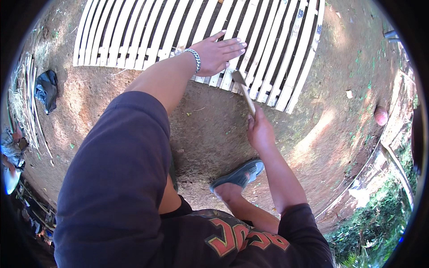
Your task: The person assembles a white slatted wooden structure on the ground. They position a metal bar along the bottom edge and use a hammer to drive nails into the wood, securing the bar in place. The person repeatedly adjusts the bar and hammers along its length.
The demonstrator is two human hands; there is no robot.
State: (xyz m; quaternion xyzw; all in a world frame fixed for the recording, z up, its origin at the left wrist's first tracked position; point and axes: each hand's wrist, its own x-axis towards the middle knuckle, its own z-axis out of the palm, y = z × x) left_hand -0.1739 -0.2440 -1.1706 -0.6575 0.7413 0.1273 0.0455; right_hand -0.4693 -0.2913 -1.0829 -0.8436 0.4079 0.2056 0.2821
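The left hand [219,53] lies flat, palm down and fingers spread, on the near edge of a slatted panel [134,35] of pale wooden strips that rests on the bare dirt ground [210,129]; its grip is open, pressing on the slats rather than closing on anything; a silver bracelet [195,59] circles the wrist. The right hand [259,131] is closed around the handle of a hammer [244,91]; the handle runs up and away from the fist, and the head sits at the panel's near edge, just beside the left hand's fingertips and over the ends of the slats; whether it touches the wood I cannot tell. Below the right hand, a foot in a dark sandal [239,175] stands on the ground; off to the left lie a dark crumpled cloth [46,89] and a bundle of thin pale strips [24,102], well apart from the panel.
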